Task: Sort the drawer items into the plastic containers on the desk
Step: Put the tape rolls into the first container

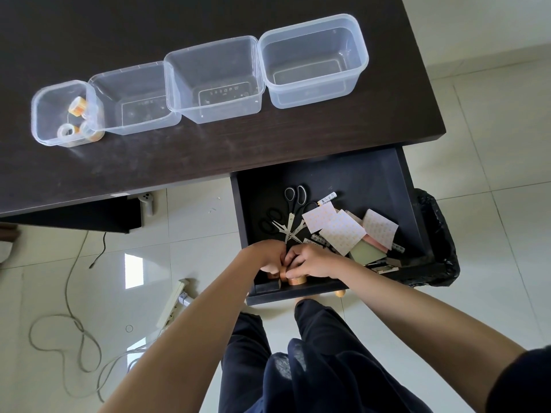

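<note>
The open dark drawer (pixel 357 174) holds scissors (pixel 293 210), patterned paper pads (pixel 337 225), pens and brown tape rolls (pixel 296 280) at its near-left corner. My left hand (pixel 265 256) and my right hand (pixel 313 260) meet over those rolls, fingers curled on them; which rolls each hand grips is partly hidden. On the dark desk (pixel 179 162) stands a row of clear plastic containers. The small leftmost container (pixel 40 120) has three tape rolls (pixel 78 106) in it. The second (pixel 134 99), third (pixel 214 79) and rightmost (pixel 313 59) containers hold nothing.
A black bin bag (pixel 441 234) sits right of the drawer. On the tiled floor to the left lie a power strip (pixel 176 302) and looping cables (pixel 77 332). My dark trousers (pixel 298 368) are below the drawer front.
</note>
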{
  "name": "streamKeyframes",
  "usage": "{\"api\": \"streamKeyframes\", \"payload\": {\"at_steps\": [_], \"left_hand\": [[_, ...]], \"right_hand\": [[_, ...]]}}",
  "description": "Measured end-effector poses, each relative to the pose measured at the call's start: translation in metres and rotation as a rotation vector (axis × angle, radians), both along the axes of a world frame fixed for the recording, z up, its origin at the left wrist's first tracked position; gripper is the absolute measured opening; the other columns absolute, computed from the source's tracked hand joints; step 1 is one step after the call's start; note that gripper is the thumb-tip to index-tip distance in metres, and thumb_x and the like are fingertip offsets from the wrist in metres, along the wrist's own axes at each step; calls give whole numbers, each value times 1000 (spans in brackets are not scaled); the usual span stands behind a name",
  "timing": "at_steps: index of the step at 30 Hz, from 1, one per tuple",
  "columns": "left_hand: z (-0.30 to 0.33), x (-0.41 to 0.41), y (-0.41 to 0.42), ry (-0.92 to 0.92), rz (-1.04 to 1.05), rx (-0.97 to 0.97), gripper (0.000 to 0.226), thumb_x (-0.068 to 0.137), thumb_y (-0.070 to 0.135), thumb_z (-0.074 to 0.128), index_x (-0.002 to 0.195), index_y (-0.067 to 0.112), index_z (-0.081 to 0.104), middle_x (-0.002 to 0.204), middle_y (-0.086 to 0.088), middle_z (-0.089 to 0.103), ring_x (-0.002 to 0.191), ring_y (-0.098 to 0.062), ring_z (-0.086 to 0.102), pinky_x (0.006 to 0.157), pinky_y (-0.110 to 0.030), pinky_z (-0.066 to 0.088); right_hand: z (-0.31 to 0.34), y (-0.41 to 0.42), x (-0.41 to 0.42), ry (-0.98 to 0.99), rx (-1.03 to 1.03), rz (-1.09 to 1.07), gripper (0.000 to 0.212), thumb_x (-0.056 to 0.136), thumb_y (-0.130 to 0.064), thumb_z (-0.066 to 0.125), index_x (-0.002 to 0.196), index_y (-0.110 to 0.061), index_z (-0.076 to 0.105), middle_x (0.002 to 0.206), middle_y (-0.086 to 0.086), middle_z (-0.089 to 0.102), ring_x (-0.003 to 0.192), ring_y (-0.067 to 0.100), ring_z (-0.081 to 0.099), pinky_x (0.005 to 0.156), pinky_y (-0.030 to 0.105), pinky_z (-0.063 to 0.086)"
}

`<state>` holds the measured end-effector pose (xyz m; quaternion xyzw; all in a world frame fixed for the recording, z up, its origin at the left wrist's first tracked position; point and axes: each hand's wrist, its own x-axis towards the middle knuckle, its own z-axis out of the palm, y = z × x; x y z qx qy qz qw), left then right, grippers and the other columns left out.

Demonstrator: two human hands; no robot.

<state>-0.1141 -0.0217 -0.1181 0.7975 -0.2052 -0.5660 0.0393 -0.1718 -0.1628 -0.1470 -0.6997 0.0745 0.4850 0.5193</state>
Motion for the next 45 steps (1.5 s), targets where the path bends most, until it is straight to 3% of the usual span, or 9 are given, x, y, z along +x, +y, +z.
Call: {"api": "streamKeyframes", "payload": {"at_steps": [6, 11, 14, 18, 26, 30, 37, 42, 45], "left_hand": [[4, 0, 1, 8, 21, -15, 29, 74, 2, 66, 102, 9, 68, 84, -6, 60, 78, -23, 54, 56, -24, 40], [11, -1, 3, 21, 67, -27, 44, 77, 4, 67, 119, 9, 57, 98, -9, 65, 92, -24, 59, 69, -27, 43], [11, -1, 2, 17, 67, -20, 43, 75, 3, 67, 117, 8, 58, 104, -12, 65, 87, -22, 55, 68, -27, 42], [12, -2, 2, 6, 66, -22, 43, 77, 6, 67, 118, 10, 57, 102, -10, 63, 86, -22, 54, 70, -28, 44], [18, -3, 3, 11, 131, -31, 43, 82, 11, 66, 123, 11, 52, 103, -6, 59, 91, -21, 54, 74, -27, 43], [23, -3, 5, -12, 158, -38, 43, 83, 7, 63, 124, 10, 52, 111, -9, 61, 92, -21, 54, 74, -27, 43], [32, -7, 8, -31, 189, -76, 37, 85, 11, 63, 121, 11, 52, 102, -4, 58, 89, -20, 53, 73, -26, 43], [44, -9, 11, -49, 225, -155, 22, 86, 11, 60, 107, 8, 55, 96, -6, 57, 86, -21, 51, 75, -28, 42], [53, -7, 15, -75, 300, -217, 24, 86, 14, 60, 109, 14, 52, 106, -2, 56, 96, -18, 53, 80, -27, 44]], "right_hand": [[2, -6, 0, 32, 17, 10, 27, 74, -19, 79, 94, -18, 60, 86, -4, 73, 80, 8, 66, 86, 27, 50], [4, -7, -4, 8, -8, -36, 26, 75, -16, 79, 94, -15, 62, 81, -4, 71, 74, 7, 64, 74, 19, 50], [5, -3, -5, 13, -16, -63, 28, 76, -10, 78, 98, -9, 61, 79, -3, 68, 70, 5, 62, 62, 10, 50], [3, -1, -5, 13, -25, -100, 24, 75, -6, 78, 91, -10, 60, 77, -2, 68, 66, 4, 62, 57, 9, 48], [6, -9, -4, -17, -19, -156, 16, 74, 4, 74, 79, -8, 65, 71, 6, 68, 66, 11, 63, 57, 15, 49], [10, -14, -6, -78, -28, -92, 13, 73, -5, 75, 77, -15, 69, 82, 7, 70, 74, 13, 63, 71, 25, 51], [21, -16, -12, -144, -55, 4, 17, 68, -23, 81, 81, -20, 71, 86, -1, 73, 77, 7, 67, 80, 24, 51], [31, -20, -13, -222, -52, -79, 15, 67, -10, 79, 78, -15, 70, 77, -4, 70, 66, 2, 63, 60, 17, 48], [42, -25, -11, -304, -50, -184, 12, 67, -7, 77, 75, -12, 70, 81, 1, 72, 75, 9, 65, 72, 29, 55]]}}
